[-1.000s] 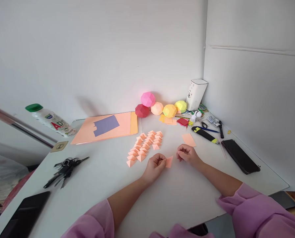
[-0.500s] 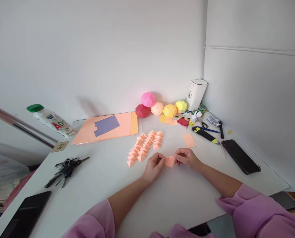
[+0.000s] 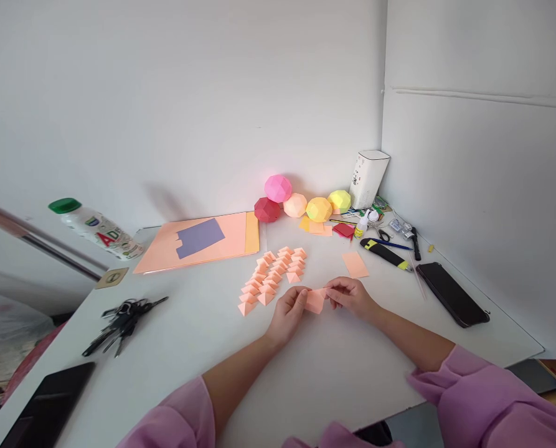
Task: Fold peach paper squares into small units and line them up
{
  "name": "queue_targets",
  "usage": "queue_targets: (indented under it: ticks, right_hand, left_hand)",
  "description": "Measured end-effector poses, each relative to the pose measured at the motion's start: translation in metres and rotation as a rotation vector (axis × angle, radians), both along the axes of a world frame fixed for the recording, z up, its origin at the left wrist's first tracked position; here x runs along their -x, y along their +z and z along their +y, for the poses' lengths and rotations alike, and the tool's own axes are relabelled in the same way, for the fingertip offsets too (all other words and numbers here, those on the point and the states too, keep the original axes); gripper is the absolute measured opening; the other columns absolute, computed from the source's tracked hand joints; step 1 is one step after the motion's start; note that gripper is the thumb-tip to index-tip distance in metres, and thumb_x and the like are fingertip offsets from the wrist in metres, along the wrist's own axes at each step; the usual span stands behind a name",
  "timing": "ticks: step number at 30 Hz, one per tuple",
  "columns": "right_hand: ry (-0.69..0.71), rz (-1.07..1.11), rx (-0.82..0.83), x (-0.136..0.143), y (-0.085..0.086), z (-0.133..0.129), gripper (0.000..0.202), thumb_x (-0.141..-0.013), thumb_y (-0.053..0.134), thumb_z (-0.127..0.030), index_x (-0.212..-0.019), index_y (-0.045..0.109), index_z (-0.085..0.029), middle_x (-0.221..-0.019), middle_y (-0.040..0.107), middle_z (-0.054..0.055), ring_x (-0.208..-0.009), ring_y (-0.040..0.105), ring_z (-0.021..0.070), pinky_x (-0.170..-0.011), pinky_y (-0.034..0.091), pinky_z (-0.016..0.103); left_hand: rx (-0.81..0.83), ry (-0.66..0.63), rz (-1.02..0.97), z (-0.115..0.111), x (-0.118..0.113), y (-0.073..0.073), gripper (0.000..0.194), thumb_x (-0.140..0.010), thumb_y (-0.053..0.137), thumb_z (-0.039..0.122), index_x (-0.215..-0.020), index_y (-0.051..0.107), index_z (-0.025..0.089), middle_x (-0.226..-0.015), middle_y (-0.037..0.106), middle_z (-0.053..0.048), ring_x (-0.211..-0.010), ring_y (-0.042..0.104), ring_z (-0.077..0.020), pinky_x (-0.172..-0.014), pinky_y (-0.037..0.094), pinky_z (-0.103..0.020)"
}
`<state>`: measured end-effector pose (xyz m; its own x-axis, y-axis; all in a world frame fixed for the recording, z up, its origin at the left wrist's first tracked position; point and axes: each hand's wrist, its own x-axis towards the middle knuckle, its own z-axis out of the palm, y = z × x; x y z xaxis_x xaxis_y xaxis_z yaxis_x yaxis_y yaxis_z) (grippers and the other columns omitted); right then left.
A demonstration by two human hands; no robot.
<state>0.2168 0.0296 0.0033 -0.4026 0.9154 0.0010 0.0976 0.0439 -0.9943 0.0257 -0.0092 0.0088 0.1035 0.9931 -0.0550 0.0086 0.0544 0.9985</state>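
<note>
Between my two hands is a small piece of peach paper, held just above the table. My left hand pinches its left edge between thumb and fingers. At its upper right corner, my right hand grips it with closed fingertips. Rows of small folded peach paper pieces stand on the table beyond my left hand. A flat peach paper sheet lies just past my right hand.
Faceted paper balls sit by the wall. A utility knife, a glue bottle and a black phone lie to the right. Larger peach sheets, a white bottle and keys are on the left.
The peach paper has turned a little and shows more of its face. My left thumb has shifted over its edge, and my right fingers hold it nearer the upper corner.
</note>
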Motion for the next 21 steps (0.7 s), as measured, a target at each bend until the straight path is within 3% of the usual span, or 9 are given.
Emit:
queue_targets:
  ticks: [6,11,21]
  right_hand:
    - [0.038,0.008,0.011,0.001,-0.001,0.000,0.023,-0.077,0.065,-0.038,-0.087,0.064,-0.017,-0.075,0.063,0.002,-0.055,0.057,0.0104,-0.049,0.041,0.022]
    - [0.054,0.006,0.040,0.000,-0.002,0.001,0.026,-0.076,0.065,-0.036,-0.093,0.062,-0.017,-0.064,0.059,-0.002,-0.054,0.058,0.0115,-0.049,0.041,0.023]
    - [0.102,0.010,0.057,0.000,-0.007,0.001,0.028,-0.077,0.063,-0.032,-0.101,0.058,-0.017,-0.062,0.057,-0.003,-0.055,0.058,0.0116,-0.055,0.047,0.026]
  left_hand:
    - [-0.030,-0.046,0.025,0.001,0.002,-0.004,0.037,-0.085,0.048,0.046,-0.095,0.068,0.017,-0.083,0.070,-0.005,-0.085,0.061,-0.0201,-0.080,0.047,-0.031]
    - [-0.025,-0.042,0.035,0.001,0.003,-0.008,0.034,-0.084,0.051,0.043,-0.100,0.069,0.018,-0.085,0.072,-0.004,-0.091,0.062,-0.0217,-0.087,0.046,-0.035]
    - [-0.011,-0.009,-0.134,0.004,0.002,-0.015,0.043,-0.072,0.067,0.039,-0.109,0.061,0.019,-0.103,0.066,-0.008,-0.099,0.059,-0.0217,-0.086,0.047,-0.035]
